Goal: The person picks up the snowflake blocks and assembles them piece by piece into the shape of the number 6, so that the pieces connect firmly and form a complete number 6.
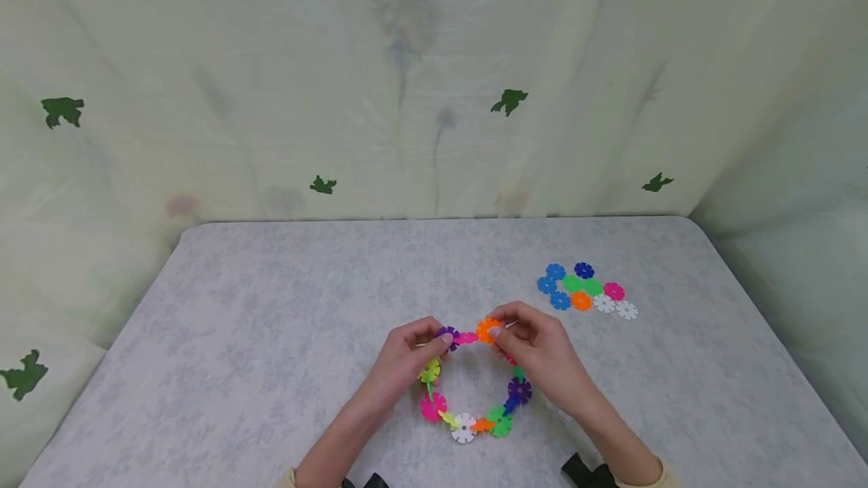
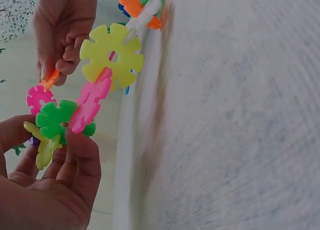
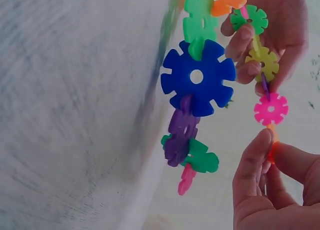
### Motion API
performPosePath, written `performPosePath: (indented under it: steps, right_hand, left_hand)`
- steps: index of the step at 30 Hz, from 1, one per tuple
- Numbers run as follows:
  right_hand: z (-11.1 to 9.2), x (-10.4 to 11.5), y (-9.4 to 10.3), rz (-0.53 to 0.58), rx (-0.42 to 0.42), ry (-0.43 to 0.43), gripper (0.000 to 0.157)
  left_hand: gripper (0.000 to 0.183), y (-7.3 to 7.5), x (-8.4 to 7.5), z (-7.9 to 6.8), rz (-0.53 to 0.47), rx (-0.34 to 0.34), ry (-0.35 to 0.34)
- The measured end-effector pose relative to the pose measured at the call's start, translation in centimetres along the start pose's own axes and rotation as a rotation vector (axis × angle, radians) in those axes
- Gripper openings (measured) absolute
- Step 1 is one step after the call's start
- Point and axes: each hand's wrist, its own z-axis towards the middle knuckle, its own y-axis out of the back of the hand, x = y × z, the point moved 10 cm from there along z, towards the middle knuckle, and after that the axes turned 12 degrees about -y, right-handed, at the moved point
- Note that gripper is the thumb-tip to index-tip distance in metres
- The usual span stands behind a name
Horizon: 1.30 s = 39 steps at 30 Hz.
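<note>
A chain of colourful notched plastic flower discs, slotted edge to edge, curves in a loop between the two hands. My left hand (image 1: 400, 364) pinches a purple disc (image 1: 447, 335) at the upper left of the loop. My right hand (image 1: 545, 352) holds an orange disc (image 1: 486, 328) between thumb and fingers. A pink disc (image 3: 271, 109) links these two. Green, yellow and pink discs hang by the left hand; a white disc (image 1: 464, 428) is at the loop's near side. In the right wrist view, a blue disc (image 3: 197, 77) leads down to a pink end disc (image 3: 186, 179), apart from the right fingers.
Loose discs lie flat at the right back of the grey table (image 1: 285, 307): several blue ones (image 1: 546, 285), two green, two white (image 1: 627, 309), an orange one (image 1: 581, 300) and a pink one (image 1: 613, 291). A pale curtain (image 1: 271, 81) with green leaf shapes hangs behind the table.
</note>
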Motion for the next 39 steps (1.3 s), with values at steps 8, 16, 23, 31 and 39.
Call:
performPosePath:
  steps: [8,16,23,31,39]
  right_hand:
    - [-0.1,-0.3,-1.0,0.119,0.067,0.012,0.013]
    - [0.0,-0.5,-1.4,0.138,0.066,-0.004,0.008]
    - [0.6,-0.8,-0.3,0.056,0.084,0.007,0.016]
    - [1.7,-1.9,3.8,-0.189,-0.045,-0.001,0.021]
    - [3.6,-2.0,8.2,-0.458,-0.098,0.08,0.025]
  left_hand:
    - [0.022,0.1,0.1,0.0,-0.015,-0.017,-0.001]
    - [0.021,0.1,0.4,0.1,0.002,-0.033,-0.008]
    - [0.02,-0.2,0.9,0.3,0.008,-0.008,0.012]
    - [0.021,0.1,0.8,0.2,-0.005,0.01,0.018]
    - [0.02,0.2,0.8,0.2,-0.015,0.009,-0.006]
